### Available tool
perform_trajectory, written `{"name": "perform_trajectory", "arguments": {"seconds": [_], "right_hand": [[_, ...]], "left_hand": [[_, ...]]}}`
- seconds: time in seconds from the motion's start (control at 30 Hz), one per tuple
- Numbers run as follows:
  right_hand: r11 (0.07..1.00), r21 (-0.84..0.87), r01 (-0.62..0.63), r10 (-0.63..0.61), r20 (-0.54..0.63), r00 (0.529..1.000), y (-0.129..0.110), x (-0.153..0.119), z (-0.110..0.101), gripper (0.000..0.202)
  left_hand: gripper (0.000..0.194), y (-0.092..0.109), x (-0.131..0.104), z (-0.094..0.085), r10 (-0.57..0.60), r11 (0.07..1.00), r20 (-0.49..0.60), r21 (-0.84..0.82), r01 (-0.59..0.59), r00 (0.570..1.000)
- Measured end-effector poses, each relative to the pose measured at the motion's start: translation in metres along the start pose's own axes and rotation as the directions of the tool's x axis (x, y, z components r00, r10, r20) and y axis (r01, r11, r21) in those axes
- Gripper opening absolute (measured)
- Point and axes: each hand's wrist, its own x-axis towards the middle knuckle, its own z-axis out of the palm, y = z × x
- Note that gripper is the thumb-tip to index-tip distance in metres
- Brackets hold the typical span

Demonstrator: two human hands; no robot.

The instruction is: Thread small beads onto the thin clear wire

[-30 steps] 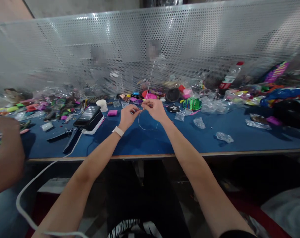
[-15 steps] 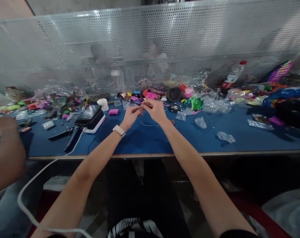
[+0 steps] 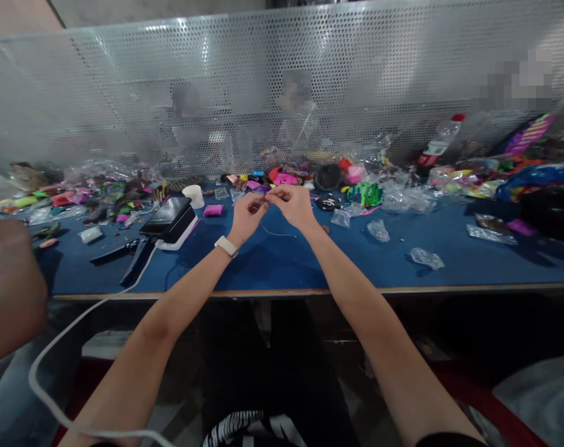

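My left hand (image 3: 248, 216), a pale band at its wrist, is closed with thumb and fingertips pinched together. Against its fingertips meets my right hand (image 3: 293, 206), also closed in a pinch. A thin pale string (image 3: 277, 234) trails below the hands, over the blue table (image 3: 272, 267). Its upper end goes up toward my fingers. Whatever else sits between the fingertips is too small to make out. A small pink packet (image 3: 213, 210) lies left of my left hand, near a white cup (image 3: 193, 196).
A black device (image 3: 170, 217) with a white cable and dark scissors (image 3: 116, 251) lie to the left. Colourful pieces and clear bags line the perforated metal screen (image 3: 244, 93). A red-capped bottle (image 3: 438, 144) leans at right. Another person's arm (image 3: 14, 285) rests far left.
My left hand has turned slightly, its curled fingers now showing a rounder opening. Both hands stay together at nearly the same spot. The trailing string has shifted a little.
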Motion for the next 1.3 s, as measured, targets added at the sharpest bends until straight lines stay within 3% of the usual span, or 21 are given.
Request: {"name": "perform_trajectory", "arguments": {"seconds": [0.23, 0.47, 0.6, 0.7, 0.8, 0.9, 1.07, 1.3], "right_hand": [[0.997, 0.057, -0.049, 0.049, -0.005, 0.999, -0.010, 0.002, -0.001, 0.029], [0.996, 0.041, -0.074, 0.073, 0.040, 0.997, -0.011, 0.002, -0.005, 0.034], [0.997, 0.037, -0.072, 0.067, 0.121, 0.990, -0.012, 0.002, -0.010, 0.038], [0.996, 0.015, -0.082, 0.079, 0.178, 0.981, -0.015, 0.001, -0.015, 0.038], [0.998, 0.007, -0.068, 0.066, 0.165, 0.984, -0.016, 0.000, -0.018, 0.036], [0.999, 0.011, -0.043, 0.041, 0.140, 0.989, -0.014, 0.001, -0.017, 0.035], [0.998, 0.043, -0.053, 0.046, 0.143, 0.989, -0.013, 0.002, -0.015, 0.031], [0.960, 0.134, -0.246, 0.215, 0.208, 0.954, -0.009, 0.004, -0.017, 0.044]], "left_hand": [[0.007, 0.018, 0.002, -0.005, 0.105, 0.992, 0.013, 0.074, -0.106, 0.994], [0.018, 0.017, 0.004, -0.003, -0.019, 0.998, -0.011, -0.054, 0.018, 1.000], [0.017, 0.016, 0.006, -0.005, -0.076, 0.989, -0.015, -0.130, 0.073, 0.997], [0.016, 0.014, 0.008, -0.006, -0.098, 0.982, 0.003, -0.161, 0.097, 0.995], [0.013, 0.014, 0.007, -0.006, -0.092, 0.981, 0.030, -0.168, 0.096, 0.995], [0.011, 0.018, 0.006, -0.006, -0.033, 0.992, 0.012, -0.119, 0.034, 0.999], [0.014, 0.025, 0.005, -0.011, 0.200, 0.970, -0.016, 0.146, -0.195, 0.980], [0.018, 0.022, 0.007, -0.015, 0.290, 0.924, 0.067, 0.240, -0.297, 0.955]]}}
